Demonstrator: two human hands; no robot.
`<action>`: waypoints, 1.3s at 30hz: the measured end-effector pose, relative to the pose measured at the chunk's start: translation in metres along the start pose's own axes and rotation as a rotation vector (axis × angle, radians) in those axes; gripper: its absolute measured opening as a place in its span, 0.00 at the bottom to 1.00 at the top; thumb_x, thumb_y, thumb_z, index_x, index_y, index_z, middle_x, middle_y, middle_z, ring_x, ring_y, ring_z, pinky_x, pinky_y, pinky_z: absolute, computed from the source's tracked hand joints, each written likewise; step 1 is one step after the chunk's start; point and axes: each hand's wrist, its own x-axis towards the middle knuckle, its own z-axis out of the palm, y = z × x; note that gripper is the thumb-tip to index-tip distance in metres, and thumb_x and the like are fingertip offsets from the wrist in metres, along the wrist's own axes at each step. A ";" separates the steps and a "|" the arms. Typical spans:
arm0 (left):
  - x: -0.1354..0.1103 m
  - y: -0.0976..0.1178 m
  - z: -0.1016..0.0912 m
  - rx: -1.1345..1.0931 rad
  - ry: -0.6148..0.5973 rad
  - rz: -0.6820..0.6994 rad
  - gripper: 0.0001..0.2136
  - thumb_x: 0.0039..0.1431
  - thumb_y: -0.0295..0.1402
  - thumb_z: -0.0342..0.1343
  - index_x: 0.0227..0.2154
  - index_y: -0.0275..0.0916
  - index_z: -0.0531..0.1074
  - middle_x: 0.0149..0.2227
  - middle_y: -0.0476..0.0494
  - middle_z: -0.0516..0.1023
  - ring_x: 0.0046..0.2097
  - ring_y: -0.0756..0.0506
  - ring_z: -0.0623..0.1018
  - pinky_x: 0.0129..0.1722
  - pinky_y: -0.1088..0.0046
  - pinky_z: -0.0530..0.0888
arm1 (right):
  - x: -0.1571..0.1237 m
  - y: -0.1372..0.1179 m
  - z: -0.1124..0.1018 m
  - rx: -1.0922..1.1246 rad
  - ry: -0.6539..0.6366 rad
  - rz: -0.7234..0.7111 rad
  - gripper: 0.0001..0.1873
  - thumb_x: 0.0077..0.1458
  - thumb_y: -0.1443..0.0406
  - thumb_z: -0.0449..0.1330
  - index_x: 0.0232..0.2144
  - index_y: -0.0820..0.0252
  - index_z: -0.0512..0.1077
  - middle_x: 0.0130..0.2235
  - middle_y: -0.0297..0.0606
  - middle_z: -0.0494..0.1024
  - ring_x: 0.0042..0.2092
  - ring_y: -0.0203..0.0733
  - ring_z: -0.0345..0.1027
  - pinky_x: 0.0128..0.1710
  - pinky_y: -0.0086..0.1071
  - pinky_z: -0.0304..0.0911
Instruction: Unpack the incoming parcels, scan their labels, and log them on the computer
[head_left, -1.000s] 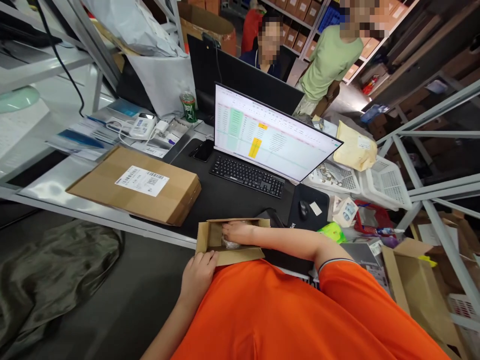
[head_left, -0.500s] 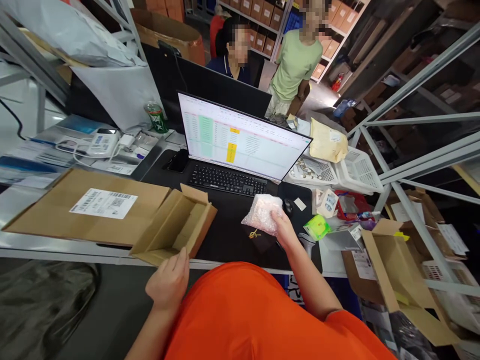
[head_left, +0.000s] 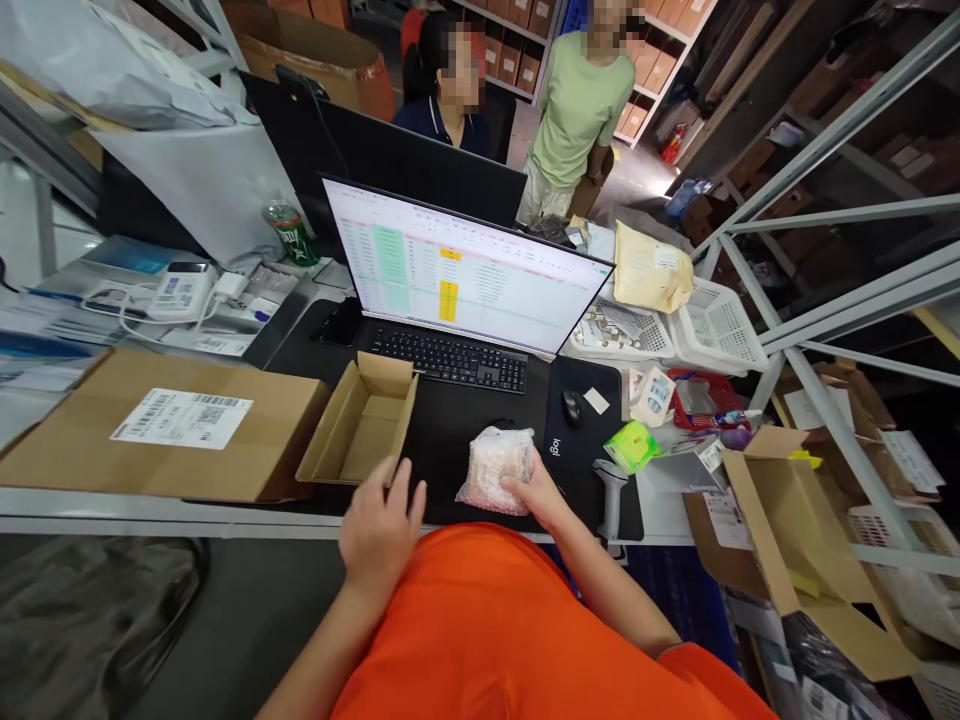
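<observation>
Since the earlier frame, bubble-wrapped clear packet [head_left: 496, 470] came down from mid-air to the black desk mat [head_left: 450, 430], lower centre; small open brown cardboard box [head_left: 363, 420] now sits upright, empty, left of it. Right hand [head_left: 534, 490] fingers curl around the packet's edge. Left hand [head_left: 381, 530] hovers spread, holding nothing, just below the box. Judging: packet out; unwrapping left. Keyboard [head_left: 450, 358] sits above.
</observation>
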 end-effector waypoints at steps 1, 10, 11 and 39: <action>-0.008 0.005 0.001 -0.139 -0.059 0.029 0.19 0.67 0.42 0.55 0.57 0.41 0.75 0.57 0.32 0.77 0.53 0.36 0.79 0.51 0.58 0.76 | 0.000 -0.002 0.003 -0.028 -0.015 -0.007 0.54 0.33 0.54 0.80 0.61 0.54 0.64 0.58 0.46 0.77 0.59 0.54 0.71 0.64 0.51 0.61; -0.012 0.016 0.032 -1.056 -0.414 -0.459 0.41 0.48 0.57 0.66 0.60 0.37 0.68 0.57 0.30 0.77 0.58 0.33 0.77 0.59 0.54 0.73 | -0.018 -0.022 0.042 -0.399 -0.238 -0.221 0.51 0.37 0.52 0.78 0.61 0.57 0.65 0.57 0.47 0.76 0.58 0.54 0.71 0.61 0.48 0.65; -0.011 0.017 0.031 -1.083 -0.409 -0.516 0.39 0.48 0.58 0.66 0.57 0.37 0.70 0.56 0.31 0.79 0.57 0.33 0.78 0.59 0.55 0.74 | -0.021 -0.024 0.043 -0.426 -0.216 -0.240 0.48 0.42 0.51 0.76 0.61 0.57 0.65 0.56 0.48 0.76 0.57 0.53 0.72 0.60 0.47 0.66; -0.012 0.018 0.031 -1.331 -0.350 -0.670 0.36 0.21 0.41 0.81 0.40 0.39 0.77 0.52 0.35 0.81 0.53 0.36 0.79 0.51 0.62 0.77 | -0.056 -0.095 0.021 -0.931 -0.391 -0.731 0.18 0.68 0.67 0.50 0.49 0.52 0.78 0.47 0.45 0.81 0.52 0.49 0.74 0.55 0.47 0.71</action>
